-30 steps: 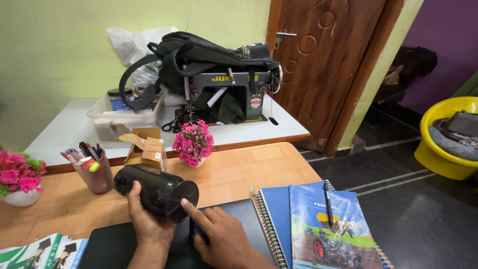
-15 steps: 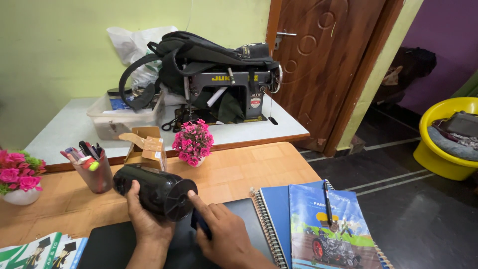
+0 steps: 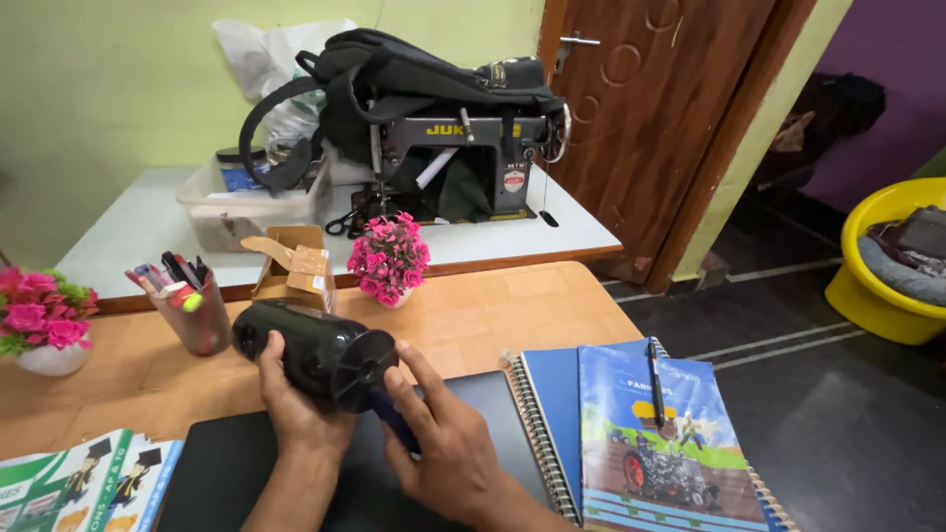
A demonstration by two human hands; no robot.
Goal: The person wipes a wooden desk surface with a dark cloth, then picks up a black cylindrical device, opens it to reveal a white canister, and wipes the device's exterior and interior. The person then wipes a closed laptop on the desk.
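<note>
My left hand (image 3: 292, 409) grips a black cylinder-shaped speaker (image 3: 310, 353) from below, holding it on its side above a dark laptop (image 3: 236, 468) on the wooden desk (image 3: 493, 315). My right hand (image 3: 439, 438) sits just right of the speaker's round end. Its forefinger reaches up along the end's rim, and its fingers close on a small dark blue object (image 3: 396, 424) that is mostly hidden.
A pen cup (image 3: 192, 310), a small cardboard box (image 3: 294, 274) and two pots of pink flowers (image 3: 389, 261) (image 3: 44, 320) stand on the desk. Spiral notebooks (image 3: 631, 433) with a pen lie at right. A sewing machine (image 3: 463, 163) under a black backpack stands behind. A yellow tub (image 3: 887, 266) is on the floor.
My right forefinger has slid from the face of the speaker's end to its right rim. The view has shifted slightly down and closer.
</note>
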